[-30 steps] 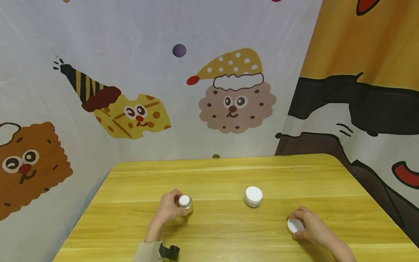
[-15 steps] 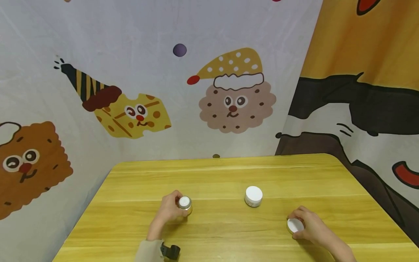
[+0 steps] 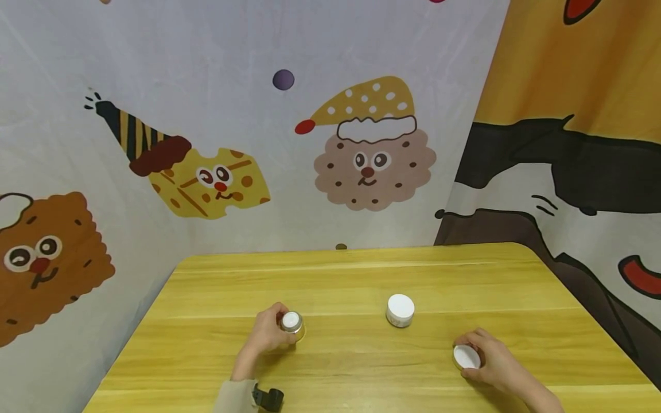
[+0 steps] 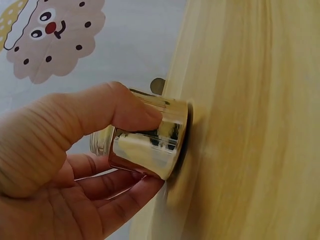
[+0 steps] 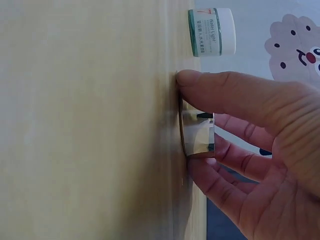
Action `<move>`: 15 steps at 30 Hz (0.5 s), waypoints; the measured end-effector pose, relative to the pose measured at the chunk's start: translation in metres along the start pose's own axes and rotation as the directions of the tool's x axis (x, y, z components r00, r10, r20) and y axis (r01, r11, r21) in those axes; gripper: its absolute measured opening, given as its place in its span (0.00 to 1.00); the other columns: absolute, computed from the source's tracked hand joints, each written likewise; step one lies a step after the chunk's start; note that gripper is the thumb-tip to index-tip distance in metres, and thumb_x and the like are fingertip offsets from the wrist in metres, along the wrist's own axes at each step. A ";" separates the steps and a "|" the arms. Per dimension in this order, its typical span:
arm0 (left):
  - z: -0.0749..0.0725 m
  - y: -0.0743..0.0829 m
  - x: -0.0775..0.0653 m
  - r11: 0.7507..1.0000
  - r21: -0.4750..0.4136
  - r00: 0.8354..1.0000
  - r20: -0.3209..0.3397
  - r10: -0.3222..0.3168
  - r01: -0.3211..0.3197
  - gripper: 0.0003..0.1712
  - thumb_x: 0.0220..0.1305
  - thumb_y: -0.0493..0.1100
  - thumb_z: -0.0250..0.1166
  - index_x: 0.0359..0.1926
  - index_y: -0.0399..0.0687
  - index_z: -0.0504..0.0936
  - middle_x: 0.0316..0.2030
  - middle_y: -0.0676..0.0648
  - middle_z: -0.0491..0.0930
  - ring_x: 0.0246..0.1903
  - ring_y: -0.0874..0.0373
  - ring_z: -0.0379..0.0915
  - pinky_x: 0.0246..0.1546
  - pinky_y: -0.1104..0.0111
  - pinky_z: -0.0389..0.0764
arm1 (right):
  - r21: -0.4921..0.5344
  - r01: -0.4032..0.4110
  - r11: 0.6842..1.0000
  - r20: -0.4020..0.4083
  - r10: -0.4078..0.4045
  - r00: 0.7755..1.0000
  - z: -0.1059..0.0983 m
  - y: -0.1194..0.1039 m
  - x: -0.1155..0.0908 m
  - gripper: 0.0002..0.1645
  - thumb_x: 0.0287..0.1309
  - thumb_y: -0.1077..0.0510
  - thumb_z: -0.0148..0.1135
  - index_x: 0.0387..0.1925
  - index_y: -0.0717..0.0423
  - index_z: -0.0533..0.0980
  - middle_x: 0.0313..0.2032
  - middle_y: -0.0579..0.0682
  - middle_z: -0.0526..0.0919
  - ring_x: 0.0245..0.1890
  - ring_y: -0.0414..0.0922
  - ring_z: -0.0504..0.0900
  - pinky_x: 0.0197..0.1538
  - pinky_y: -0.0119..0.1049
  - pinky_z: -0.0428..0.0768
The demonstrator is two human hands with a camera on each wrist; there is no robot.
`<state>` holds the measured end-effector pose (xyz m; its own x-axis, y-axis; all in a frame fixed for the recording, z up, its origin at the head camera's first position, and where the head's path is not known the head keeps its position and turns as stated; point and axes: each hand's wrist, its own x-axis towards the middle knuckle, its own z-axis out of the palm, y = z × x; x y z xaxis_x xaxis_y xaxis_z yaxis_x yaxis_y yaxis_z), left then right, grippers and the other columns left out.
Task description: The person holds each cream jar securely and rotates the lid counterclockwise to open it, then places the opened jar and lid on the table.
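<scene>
A corner that looks indoors; whether it belongs to a home, an office or a studio cannot be told. A yellow wood-grain bench with rounded far corners point(image 3: 335, 367) stands close to a pale grey cloth sheet point(image 3: 227, 63) printed with playful cartoons: a square brown biscuit point(image 3: 67, 258), a yellow cheese wedge in a striped party hat point(image 3: 232, 186) and a round pinkish biscuit in a spotted cap point(image 3: 372, 192). An orange, black and white printed cloth point(image 3: 594, 109) closes the right side.

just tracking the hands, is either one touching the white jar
No, the white jar stands on the table, apart from both the left hand and the right hand.
</scene>
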<state>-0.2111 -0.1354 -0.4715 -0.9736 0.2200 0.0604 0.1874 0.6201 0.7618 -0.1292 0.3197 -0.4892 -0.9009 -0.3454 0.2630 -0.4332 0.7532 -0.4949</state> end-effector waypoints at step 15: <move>0.002 0.009 0.007 0.996 -0.086 1.000 -0.011 0.026 -0.027 0.34 0.41 0.34 0.74 0.52 0.29 0.70 0.44 0.37 0.74 0.41 0.47 0.70 0.40 0.58 0.76 | -0.002 -0.019 1.000 0.025 0.019 1.000 -0.001 0.000 -0.001 0.29 0.27 0.58 0.80 0.38 0.54 0.77 0.35 0.43 0.73 0.33 0.37 0.74 0.31 0.30 0.74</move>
<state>-0.2160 -0.1266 -0.4656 -0.9698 0.2278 0.0874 0.2017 0.5466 0.8127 -0.1281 0.3207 -0.4882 -0.9092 -0.3452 0.2327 -0.4163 0.7608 -0.4978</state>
